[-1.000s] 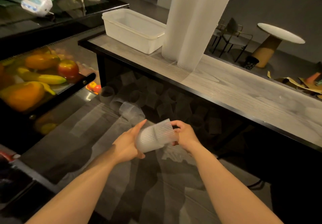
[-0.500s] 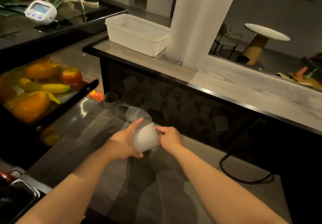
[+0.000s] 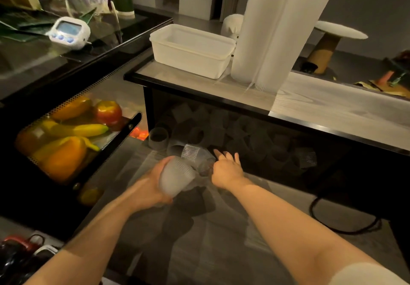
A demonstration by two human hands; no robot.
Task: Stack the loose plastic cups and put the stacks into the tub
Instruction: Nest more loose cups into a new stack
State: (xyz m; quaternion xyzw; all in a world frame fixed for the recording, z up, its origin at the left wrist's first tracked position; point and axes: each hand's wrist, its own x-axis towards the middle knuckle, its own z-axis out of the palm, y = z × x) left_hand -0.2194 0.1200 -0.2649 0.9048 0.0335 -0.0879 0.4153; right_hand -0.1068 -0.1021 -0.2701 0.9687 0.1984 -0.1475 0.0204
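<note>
My left hand (image 3: 153, 184) grips a short stack of ribbed clear cups (image 3: 176, 178), held on its side. My right hand (image 3: 226, 167) is off the stack, fingers spread, reaching toward a loose ribbed cup (image 3: 193, 152) that lies on the lower counter. Several more loose cups (image 3: 199, 133) lie in shadow under the raised shelf. The white tub (image 3: 190, 50) stands on the wooden shelf (image 3: 332, 107) at the back, and its inside looks bare. Two tall cup stacks (image 3: 270, 29) stand right beside it.
A glass case with fruit (image 3: 66, 136) lies to the left. A white timer (image 3: 68, 31) sits on the dark counter behind it. A black cable (image 3: 346, 227) loops on the floor at right. A round table (image 3: 332, 38) stands beyond the shelf.
My right hand has let go of the stack and moved forward toward the loose cups. The left hand keeps the stack, shifted slightly left and forward.
</note>
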